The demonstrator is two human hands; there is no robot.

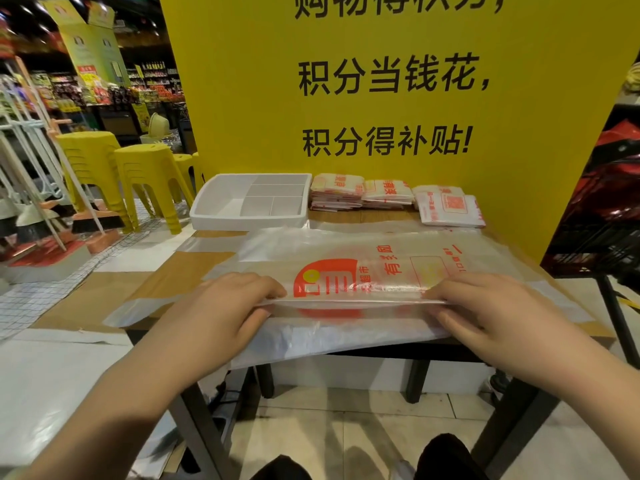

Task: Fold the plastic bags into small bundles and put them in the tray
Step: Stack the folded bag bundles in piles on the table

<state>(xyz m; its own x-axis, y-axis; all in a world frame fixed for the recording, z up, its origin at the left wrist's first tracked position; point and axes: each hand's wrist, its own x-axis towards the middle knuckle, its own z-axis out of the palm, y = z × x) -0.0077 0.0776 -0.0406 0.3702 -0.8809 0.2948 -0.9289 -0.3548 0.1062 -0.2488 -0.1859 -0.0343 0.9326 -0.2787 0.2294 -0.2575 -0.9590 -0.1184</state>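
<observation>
A clear plastic bag (363, 268) with red print lies spread across the wooden table (180, 275). Its near edge is lifted into a long fold. My left hand (228, 303) pinches that fold at its left end, thumb under and fingers on top. My right hand (485, 306) pinches the same fold at its right end. The bag's lower part hangs over the table's front edge. A white divided tray (207, 206) sits at the back left of the table, and its compartments look bare.
Stacks of folded bags (360, 192) and a further pile (450, 209) lie at the back of the table against a yellow sign (381, 98). Yellow stools (145, 174) and brooms (45, 202) stand to the left. A dark rack with red items (606, 209) is on the right.
</observation>
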